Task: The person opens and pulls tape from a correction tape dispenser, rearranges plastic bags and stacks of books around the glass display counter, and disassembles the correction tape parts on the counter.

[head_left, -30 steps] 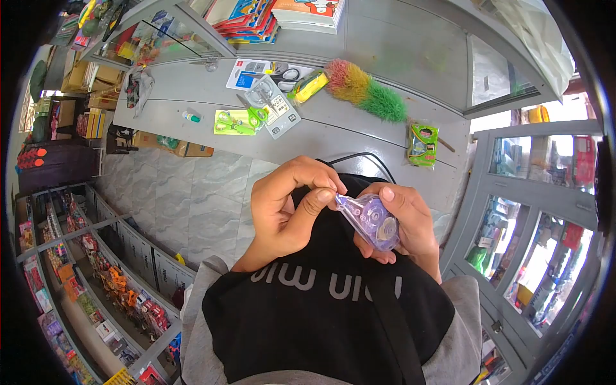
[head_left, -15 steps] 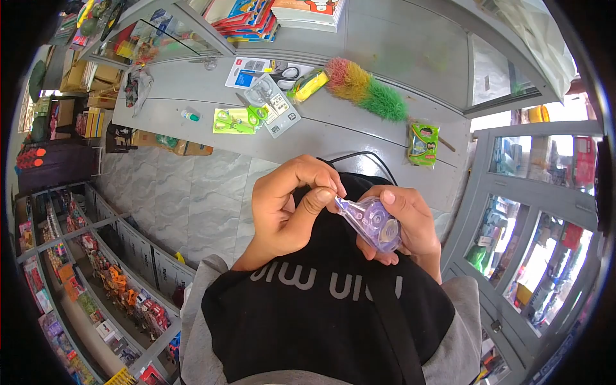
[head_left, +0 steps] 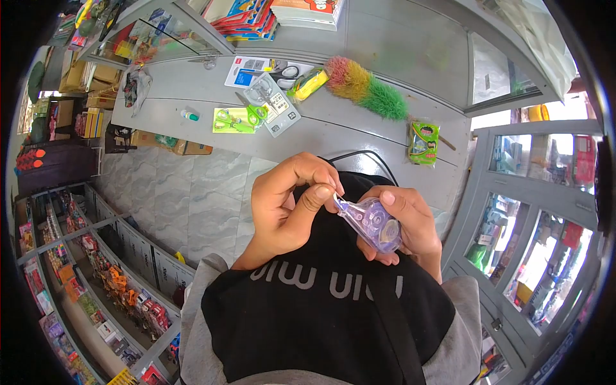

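Note:
A see-through purple correction tape dispenser (head_left: 377, 226) is held above my lap by my right hand (head_left: 414, 218), thumb on top and fingers curled beneath. Its narrow tip points up and to the left. At that tip my left hand (head_left: 290, 204) pinches, thumb against forefinger, on a thin white strip of tape (head_left: 337, 199) that runs to the dispenser. How far the strip reaches between the fingertips is hidden.
On the grey counter ahead lie green-handled scissors (head_left: 239, 119), packaged scissors (head_left: 282, 72), a colourful duster (head_left: 369, 90), a green packet (head_left: 423, 142) and a small bottle (head_left: 190, 115). Stocked shelves (head_left: 115, 282) stand left, a glass-doored cabinet (head_left: 536, 212) right.
More white tape shows between my left fingertips and the dispenser's tip. Both hands have otherwise stayed almost in place.

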Available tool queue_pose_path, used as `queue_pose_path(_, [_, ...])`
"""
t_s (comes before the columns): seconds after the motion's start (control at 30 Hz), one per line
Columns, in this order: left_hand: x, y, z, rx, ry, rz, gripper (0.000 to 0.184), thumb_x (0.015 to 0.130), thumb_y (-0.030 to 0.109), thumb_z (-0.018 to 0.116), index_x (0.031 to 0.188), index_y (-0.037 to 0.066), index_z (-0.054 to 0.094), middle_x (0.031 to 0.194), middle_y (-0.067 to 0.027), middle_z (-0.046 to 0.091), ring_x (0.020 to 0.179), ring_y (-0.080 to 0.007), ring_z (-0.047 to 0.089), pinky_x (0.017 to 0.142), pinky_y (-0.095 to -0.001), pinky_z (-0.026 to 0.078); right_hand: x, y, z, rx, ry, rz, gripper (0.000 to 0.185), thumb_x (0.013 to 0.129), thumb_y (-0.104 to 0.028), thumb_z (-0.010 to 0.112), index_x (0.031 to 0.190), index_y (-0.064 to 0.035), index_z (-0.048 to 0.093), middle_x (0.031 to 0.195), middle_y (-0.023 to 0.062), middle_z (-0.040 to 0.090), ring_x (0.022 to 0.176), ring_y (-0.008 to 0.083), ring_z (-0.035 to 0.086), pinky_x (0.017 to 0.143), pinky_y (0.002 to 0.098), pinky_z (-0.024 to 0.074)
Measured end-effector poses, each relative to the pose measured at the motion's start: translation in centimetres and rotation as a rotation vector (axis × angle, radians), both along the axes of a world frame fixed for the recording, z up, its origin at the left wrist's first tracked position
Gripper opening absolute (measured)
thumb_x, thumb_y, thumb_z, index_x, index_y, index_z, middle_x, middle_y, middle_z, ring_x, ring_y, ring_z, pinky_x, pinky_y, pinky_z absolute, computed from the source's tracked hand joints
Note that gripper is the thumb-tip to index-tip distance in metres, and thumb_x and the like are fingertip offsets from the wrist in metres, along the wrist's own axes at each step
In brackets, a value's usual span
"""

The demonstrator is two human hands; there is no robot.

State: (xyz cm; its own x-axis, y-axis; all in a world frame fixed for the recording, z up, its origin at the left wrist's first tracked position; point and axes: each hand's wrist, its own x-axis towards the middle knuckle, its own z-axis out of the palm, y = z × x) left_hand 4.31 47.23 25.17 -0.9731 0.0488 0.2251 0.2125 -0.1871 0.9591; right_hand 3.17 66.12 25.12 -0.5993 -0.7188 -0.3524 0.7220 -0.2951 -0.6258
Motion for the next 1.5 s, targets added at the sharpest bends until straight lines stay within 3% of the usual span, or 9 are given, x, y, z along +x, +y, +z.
queue_pose_path(1.5, [0.15,-0.57,-0.19,0.031,-0.006,0.004,0.005,0.085,0.001,0.053,0.086,-0.002,0.05,0.08,-0.0128,0.055,0.058,-0.01,0.052,0.053,-0.02,0.044,0.18,-0.22,0.08,0.038,0.071,0.018,0.04,0.094,-0.03,0.035,0.099,0.0062,0.051,0.062,0.0149,0.058,0.039,0.0113,0.048,0.032,0.0205,0.0351])
